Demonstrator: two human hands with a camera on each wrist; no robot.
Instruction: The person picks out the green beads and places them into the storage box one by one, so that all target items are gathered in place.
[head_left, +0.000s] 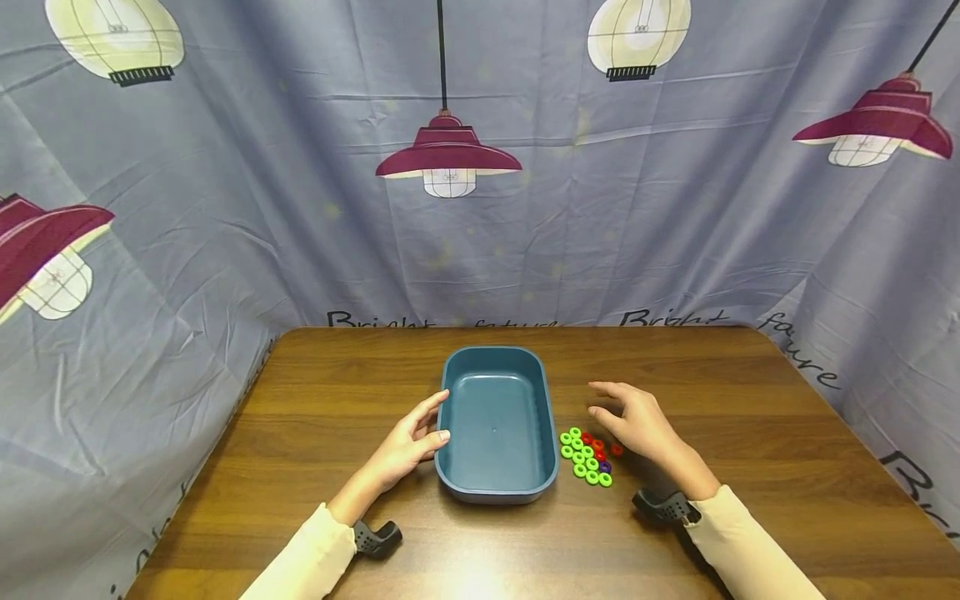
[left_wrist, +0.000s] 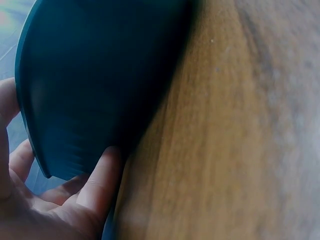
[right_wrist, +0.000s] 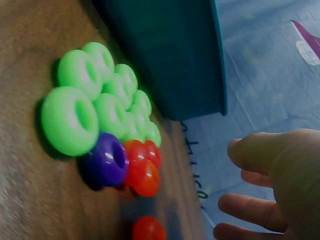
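A blue rectangular plastic bin, with nothing in it, stands on the table. My left hand holds its left side, with the thumb and index finger at the rim and other fingers against the outer wall. Right of the bin lies a cluster of small rings: several green rings, several red rings and one purple ring. My right hand hovers just beyond and to the right of them, its fingers loosely bent and apart, with nothing in its grasp.
The brown wooden table reaches back to a grey-blue curtain printed with lamps and lettering. One red ring lies a little apart from the cluster. Black bands are on both wrists.
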